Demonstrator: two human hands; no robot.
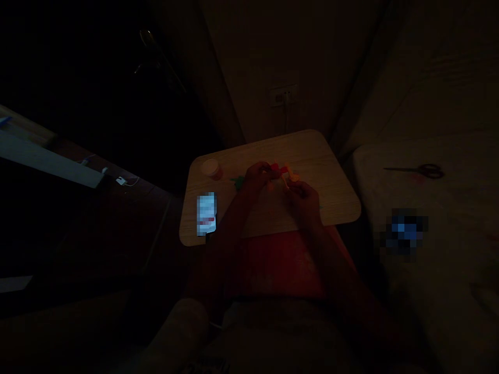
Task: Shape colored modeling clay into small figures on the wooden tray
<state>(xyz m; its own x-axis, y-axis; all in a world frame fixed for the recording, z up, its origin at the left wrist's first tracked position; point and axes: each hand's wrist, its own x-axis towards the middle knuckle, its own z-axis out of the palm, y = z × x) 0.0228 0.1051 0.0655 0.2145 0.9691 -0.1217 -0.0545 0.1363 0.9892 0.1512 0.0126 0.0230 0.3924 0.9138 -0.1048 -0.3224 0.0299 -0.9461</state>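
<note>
The scene is very dark. My left hand (257, 176) and my right hand (304, 200) meet over a small wooden lap table (335, 171). Both are curled around a small red and orange object (283, 174), which I cannot make out in detail. Something small and green (237, 181) lies on the table just left of my left hand. Both forearms reach in from the bottom of the view.
A small round lidded pot (211, 169) stands at the table's far left. A lit phone (206, 214) lies at its near left corner. Scissors (423, 170) rest on the bed to the right. A wall socket (284, 95) sits beyond the table.
</note>
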